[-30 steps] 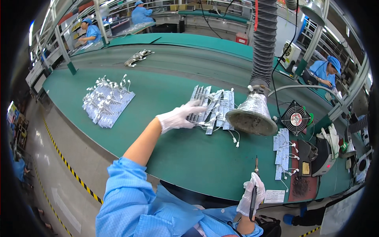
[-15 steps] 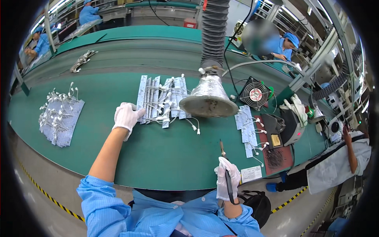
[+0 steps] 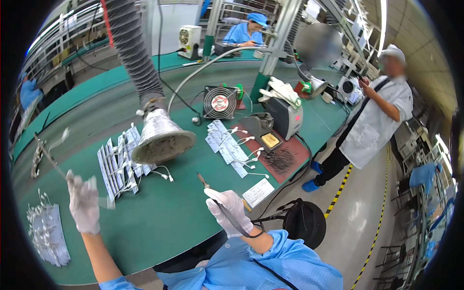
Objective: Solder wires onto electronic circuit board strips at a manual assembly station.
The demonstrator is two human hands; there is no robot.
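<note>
White-gloved, the left hand [image 3: 83, 203] is raised above the green surface [image 3: 159, 217], its grip pinching a thin blurred strip [image 3: 104, 203] that sticks out to its right; what the strip is cannot be told. Just beyond lie rows of small wired boards [image 3: 118, 164] under the metal cone of the extraction hose [image 3: 162, 137]. To the right, the right hand [image 3: 229, 210] is closed around a soldering iron [image 3: 212, 195], its tip pointing up-left over the surface.
</note>
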